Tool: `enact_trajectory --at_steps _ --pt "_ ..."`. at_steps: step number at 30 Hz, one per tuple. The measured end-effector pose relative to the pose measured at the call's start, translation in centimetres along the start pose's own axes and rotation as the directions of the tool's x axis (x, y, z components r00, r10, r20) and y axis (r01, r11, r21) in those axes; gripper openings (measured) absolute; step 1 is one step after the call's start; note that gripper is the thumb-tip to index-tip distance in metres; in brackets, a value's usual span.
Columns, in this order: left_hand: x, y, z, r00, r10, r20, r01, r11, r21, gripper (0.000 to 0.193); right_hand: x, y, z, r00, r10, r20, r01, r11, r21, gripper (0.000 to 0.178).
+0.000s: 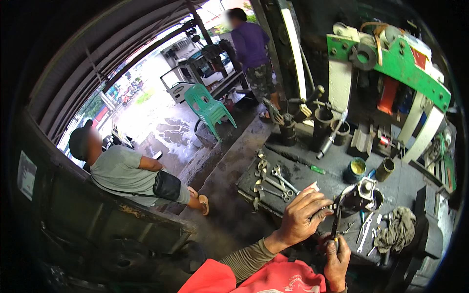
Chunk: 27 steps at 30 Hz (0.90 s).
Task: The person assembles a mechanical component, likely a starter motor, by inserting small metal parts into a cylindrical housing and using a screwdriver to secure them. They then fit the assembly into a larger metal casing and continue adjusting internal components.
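My left hand (304,215) reaches over the front of the workbench, fingers closed in a pinch around a small shiny metal piece (332,206). Gripped low in my closed right hand (338,259) is a slim dark hand tool (336,223) with a touch of yellow near its handle. Its upper end meets the small metal piece; the tool's exact kind is unclear. Just beyond both hands stands a silver metal housing (366,187). Several wrenches lie around: a combination wrench (285,178) by my left hand and another wrench (364,233) right of the tool.
A crumpled grey rag (396,229) lies at the bench's right. Farther back are a tin of yellowish grease (357,167), metal cylinders (323,119) and a green press frame (391,63). One person (122,168) sits at left; another (250,49) stands beyond, near green plastic chairs (209,108).
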<state>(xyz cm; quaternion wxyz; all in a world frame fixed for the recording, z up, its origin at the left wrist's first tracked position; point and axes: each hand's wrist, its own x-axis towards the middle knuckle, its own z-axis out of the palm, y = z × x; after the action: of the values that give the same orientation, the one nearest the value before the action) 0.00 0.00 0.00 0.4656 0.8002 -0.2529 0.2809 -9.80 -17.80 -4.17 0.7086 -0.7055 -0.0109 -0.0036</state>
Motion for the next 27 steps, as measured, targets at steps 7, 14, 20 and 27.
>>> enact_trajectory --at_steps 7,14,20,27 --pt "0.6 0.0 -1.7 0.994 0.010 -0.105 0.001 0.995 0.099 0.025 1.8 -3.7 -0.2 0.988 -0.104 0.115 0.130 0.961 -0.246 0.026" --pt "-0.4 1.4 -0.3 0.984 -0.001 -0.177 0.010 0.999 0.052 0.025 1.4 -5.5 -1.3 0.974 -0.061 0.217 0.115 0.962 -0.247 0.040" --pt "-1.4 1.6 0.5 0.975 -0.011 -0.222 0.020 0.999 0.035 0.026 0.4 -5.8 -2.7 0.980 0.031 0.197 0.035 0.945 -0.325 0.028" --pt "-2.2 1.9 0.1 0.988 0.009 -0.153 0.005 0.996 0.090 0.026 0.0 -3.7 -2.5 0.981 0.022 0.194 0.047 0.938 -0.343 0.022"
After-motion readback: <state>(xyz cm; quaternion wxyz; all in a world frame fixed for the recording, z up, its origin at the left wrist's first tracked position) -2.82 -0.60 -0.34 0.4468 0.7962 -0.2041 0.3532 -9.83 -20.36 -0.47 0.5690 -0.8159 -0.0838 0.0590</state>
